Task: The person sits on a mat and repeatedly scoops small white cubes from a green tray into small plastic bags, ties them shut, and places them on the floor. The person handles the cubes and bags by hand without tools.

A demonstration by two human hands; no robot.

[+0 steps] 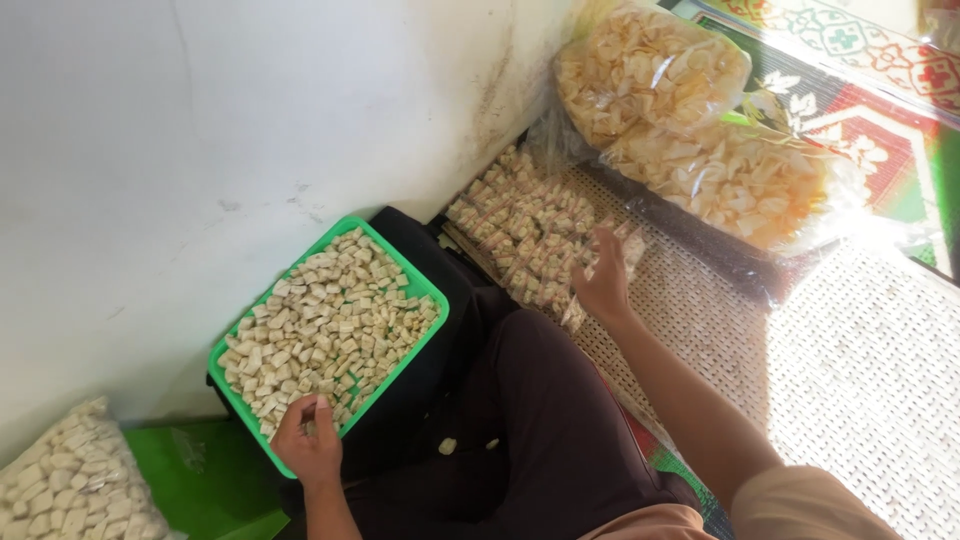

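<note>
Both hands busy: my left hand [308, 440] pinches pieces at the tray's [425, 285] 6 o'clock edge, so I should grip lightly, while my right hand [603, 285], fingers spread, rests on packets [520, 235] at 2 o'clock.

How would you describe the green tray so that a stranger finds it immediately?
Start at the white wall. At its foot, by the left hand, lies the green tray on a black box. It alone holds loose pale pieces; the other snacks nearby are in clear bags.

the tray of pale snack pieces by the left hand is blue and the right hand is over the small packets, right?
Not quite: the tray is green, not blue, as the head view shows. The rest holds: the left hand is at its near edge among the pale pieces, and the right hand is over the small packets.
</note>
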